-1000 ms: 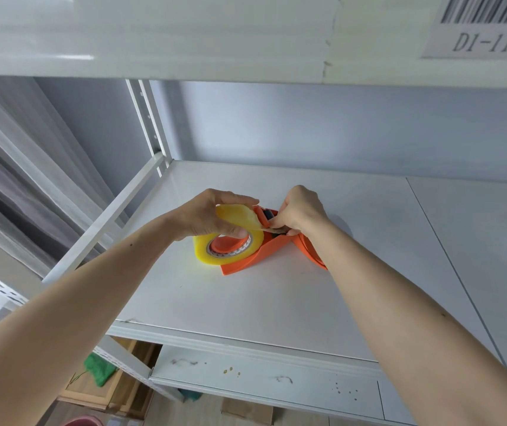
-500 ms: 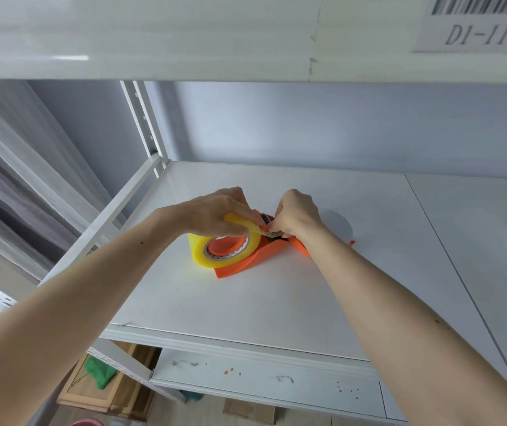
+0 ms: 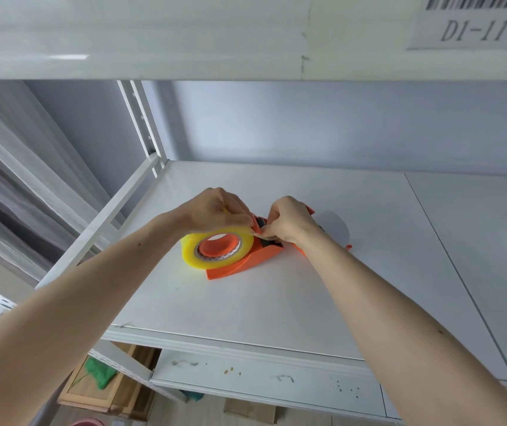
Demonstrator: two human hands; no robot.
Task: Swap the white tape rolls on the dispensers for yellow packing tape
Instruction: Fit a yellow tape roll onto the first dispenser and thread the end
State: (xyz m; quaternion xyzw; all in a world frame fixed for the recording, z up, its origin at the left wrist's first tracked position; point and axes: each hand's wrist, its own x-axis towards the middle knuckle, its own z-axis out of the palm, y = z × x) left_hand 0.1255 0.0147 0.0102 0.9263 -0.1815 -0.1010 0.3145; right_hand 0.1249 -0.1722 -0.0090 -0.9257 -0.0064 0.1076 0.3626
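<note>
Both hands pinch the tape end: left hand (image 3: 215, 210) atop the yellow tape roll (image 3: 216, 249), right hand (image 3: 289, 221) over the orange dispenser (image 3: 246, 262). Shelf label (image 3: 473, 23) above reads "D1-11-1".

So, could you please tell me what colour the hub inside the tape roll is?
Orange, like the dispenser; the hub shows best in the head view.

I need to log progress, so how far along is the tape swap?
Done: a yellow tape roll sits on the orange dispenser. In hand: the left hand steadies it; the right hand pinches the tape end at the dispenser's front. Left: finishing threading; other dispensers aren't visible.
</note>
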